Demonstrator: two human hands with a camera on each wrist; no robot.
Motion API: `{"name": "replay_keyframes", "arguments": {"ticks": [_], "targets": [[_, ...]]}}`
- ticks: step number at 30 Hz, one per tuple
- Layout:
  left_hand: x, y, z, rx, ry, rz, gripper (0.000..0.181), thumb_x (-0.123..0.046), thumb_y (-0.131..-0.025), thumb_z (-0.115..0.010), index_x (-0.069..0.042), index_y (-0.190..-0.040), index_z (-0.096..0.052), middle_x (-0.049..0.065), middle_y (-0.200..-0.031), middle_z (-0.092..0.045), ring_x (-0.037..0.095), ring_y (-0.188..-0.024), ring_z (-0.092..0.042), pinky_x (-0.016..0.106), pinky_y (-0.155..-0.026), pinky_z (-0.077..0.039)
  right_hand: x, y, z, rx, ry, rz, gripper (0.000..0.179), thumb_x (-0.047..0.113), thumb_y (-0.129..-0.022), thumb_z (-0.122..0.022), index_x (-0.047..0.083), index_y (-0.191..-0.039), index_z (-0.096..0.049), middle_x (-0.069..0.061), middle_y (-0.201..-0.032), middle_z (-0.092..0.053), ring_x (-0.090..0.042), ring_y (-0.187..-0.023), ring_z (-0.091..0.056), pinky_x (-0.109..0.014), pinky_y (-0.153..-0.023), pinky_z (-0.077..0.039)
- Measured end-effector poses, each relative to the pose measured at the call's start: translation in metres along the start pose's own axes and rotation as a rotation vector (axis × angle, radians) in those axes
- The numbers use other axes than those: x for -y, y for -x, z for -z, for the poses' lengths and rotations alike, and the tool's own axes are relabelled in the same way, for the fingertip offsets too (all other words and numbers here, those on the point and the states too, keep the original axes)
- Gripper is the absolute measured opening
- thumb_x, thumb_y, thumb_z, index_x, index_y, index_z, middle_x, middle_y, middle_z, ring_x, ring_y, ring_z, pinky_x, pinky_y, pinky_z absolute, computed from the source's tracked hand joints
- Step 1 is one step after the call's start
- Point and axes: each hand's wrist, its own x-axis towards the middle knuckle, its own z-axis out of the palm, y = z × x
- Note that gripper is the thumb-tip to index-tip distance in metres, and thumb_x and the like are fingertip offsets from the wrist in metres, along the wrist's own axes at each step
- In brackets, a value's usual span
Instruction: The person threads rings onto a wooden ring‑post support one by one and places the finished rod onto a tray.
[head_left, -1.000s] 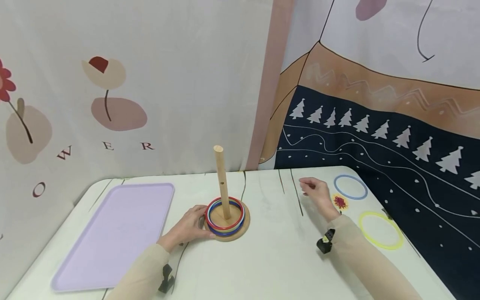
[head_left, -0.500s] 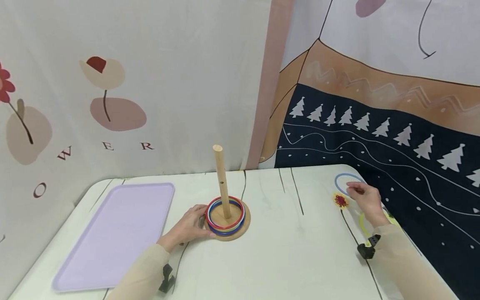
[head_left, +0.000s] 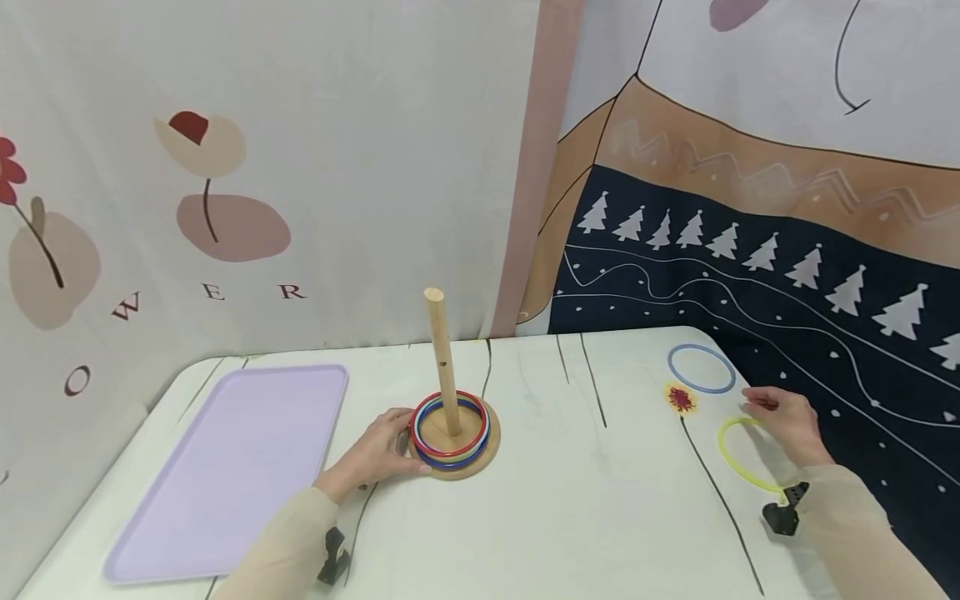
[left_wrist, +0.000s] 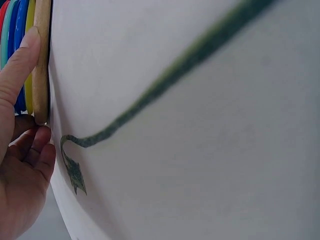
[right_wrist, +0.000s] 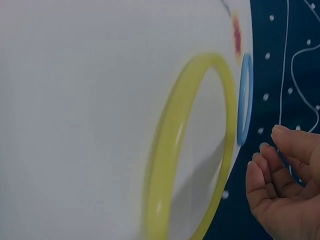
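My left hand (head_left: pixel 381 448) grips the left side of a wooden ring toss stand (head_left: pixel 444 358). In the left wrist view its thumb lies over the edge of the round base (left_wrist: pixel 42 95), and its fingers reach round below. Several coloured rings are stacked around the upright peg, a red ring (head_left: pixel 450 457) uppermost. On the right, my right hand (head_left: pixel 787 423) hovers above the far side of a yellow ring (right_wrist: pixel 167 155) that lies on the table. Its fingers are loosely curled and hold nothing. A light blue ring (head_left: pixel 707 391) lies flat just beyond that hand.
A lilac tray (head_left: pixel 232 467) lies on the left part of the table, beside my left forearm. The white tablecloth (head_left: pixel 585 500) has printed flowers and stems. Patterned cloth walls stand behind the table, and a dark blue cloth (head_left: pixel 810 350) runs along its right edge.
My right hand has moved right, from the table's middle right past the light blue ring to over the yellow ring. My left hand and the stand have stayed put.
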Motion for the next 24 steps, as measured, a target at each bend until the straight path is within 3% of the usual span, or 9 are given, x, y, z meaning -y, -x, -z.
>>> {"name": "replay_keyframes", "arguments": {"ticks": [4,7,9,15,24], "targets": [[0.0,0.0,0.0,0.006,0.001,0.002,0.091,-0.04,-0.063,-0.085,0.0,-0.135,-0.048,0.016,-0.137,-0.046,0.037,-0.129,-0.039,0.056,-0.107,-0.033,-0.009,0.0,0.003,-0.006,0.031,-0.001,0.025,0.005,-0.087,-0.062,-0.009,-0.107,-0.063,-0.029,-0.104,-0.063,-0.019,-0.078,-0.059,-0.024,-0.065,-0.047],[-0.001,0.0,0.001,0.002,-0.002,-0.003,0.09,-0.04,-0.063,-0.085,0.0,-0.135,-0.048,0.016,-0.137,-0.047,0.038,-0.129,-0.039,0.057,-0.107,-0.033,-0.013,0.0,0.004,0.027,0.021,-0.048,0.026,0.003,-0.087,-0.06,-0.011,-0.109,-0.06,-0.033,-0.112,-0.058,-0.042,-0.097,-0.056,-0.044,-0.076,-0.049],[-0.001,0.0,0.002,-0.001,-0.005,-0.005,0.09,-0.04,-0.063,-0.085,-0.001,-0.135,-0.048,0.016,-0.137,-0.047,0.038,-0.129,-0.039,0.057,-0.107,-0.032,-0.015,0.001,0.005,0.049,0.005,-0.075,0.027,0.001,-0.087,-0.059,-0.013,-0.11,-0.059,-0.035,-0.115,-0.056,-0.047,-0.104,-0.052,-0.052,-0.082,-0.047],[-0.001,0.0,0.001,0.002,-0.001,0.003,0.09,-0.039,-0.063,-0.085,-0.001,-0.135,-0.048,0.016,-0.137,-0.047,0.038,-0.129,-0.039,0.058,-0.106,-0.033,-0.028,0.0,0.003,0.081,0.008,-0.107,0.029,0.0,-0.084,-0.061,-0.013,-0.109,-0.06,-0.034,-0.108,-0.059,-0.04,-0.09,-0.056,-0.05,-0.078,-0.047],[0.001,0.001,0.0,0.0,0.005,-0.004,0.09,-0.039,-0.063,-0.086,0.0,-0.135,-0.048,0.016,-0.137,-0.046,0.039,-0.129,-0.038,0.058,-0.106,-0.032,-0.039,-0.004,-0.001,0.083,0.041,-0.093,0.026,-0.001,-0.082,-0.061,-0.013,-0.105,-0.062,-0.032,-0.103,-0.061,-0.039,-0.086,-0.057,-0.048,-0.074,-0.049]]}}
